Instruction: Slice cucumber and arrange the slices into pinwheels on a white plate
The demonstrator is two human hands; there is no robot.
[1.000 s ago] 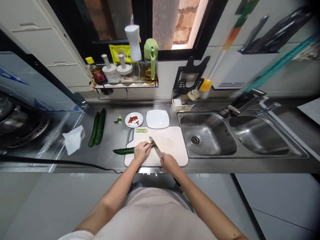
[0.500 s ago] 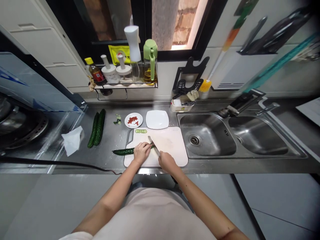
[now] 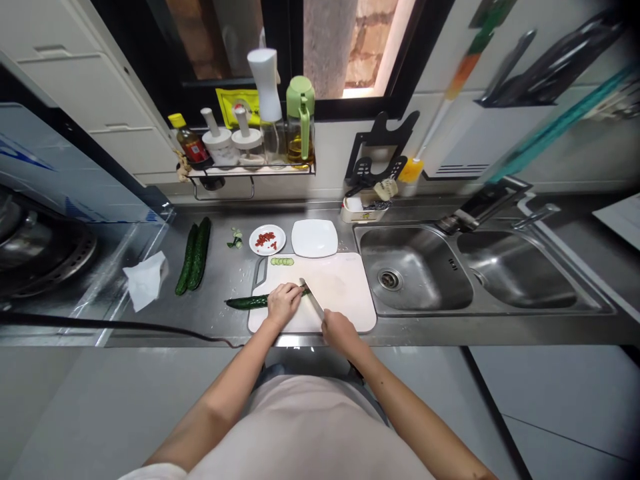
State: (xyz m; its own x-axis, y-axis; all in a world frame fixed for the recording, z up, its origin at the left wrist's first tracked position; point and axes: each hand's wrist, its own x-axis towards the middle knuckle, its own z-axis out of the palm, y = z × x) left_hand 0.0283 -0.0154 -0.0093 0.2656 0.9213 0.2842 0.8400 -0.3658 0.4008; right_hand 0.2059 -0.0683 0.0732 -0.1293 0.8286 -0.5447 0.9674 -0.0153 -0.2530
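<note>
Under my left hand (image 3: pixel 283 303) lies a dark green cucumber (image 3: pixel 247 303), its long end sticking out to the left past the board. The fingers are closed over it, near its right end. My right hand (image 3: pixel 340 329) grips the handle of a kitchen knife (image 3: pixel 313 300). The blade slants up and left, its front part against the right end of the cucumber. Both rest over a white cutting board (image 3: pixel 345 283). A short row of cucumber slices (image 3: pixel 283 262) lies at the board's upper left.
Behind the board stand a white square plate (image 3: pixel 315 239) and a small plate (image 3: pixel 255 248) with red pieces. Two whole cucumbers (image 3: pixel 194 257), cucumber scraps (image 3: pixel 235 239) and a crumpled tissue (image 3: pixel 145 280) lie left. A double sink (image 3: pixel 415 267) is right; a condiment rack (image 3: pixel 250 172) hangs behind.
My right hand and the knife have shifted slightly right and down, with the blade still beside the cucumber's end. My left hand stays in place on the cucumber.
</note>
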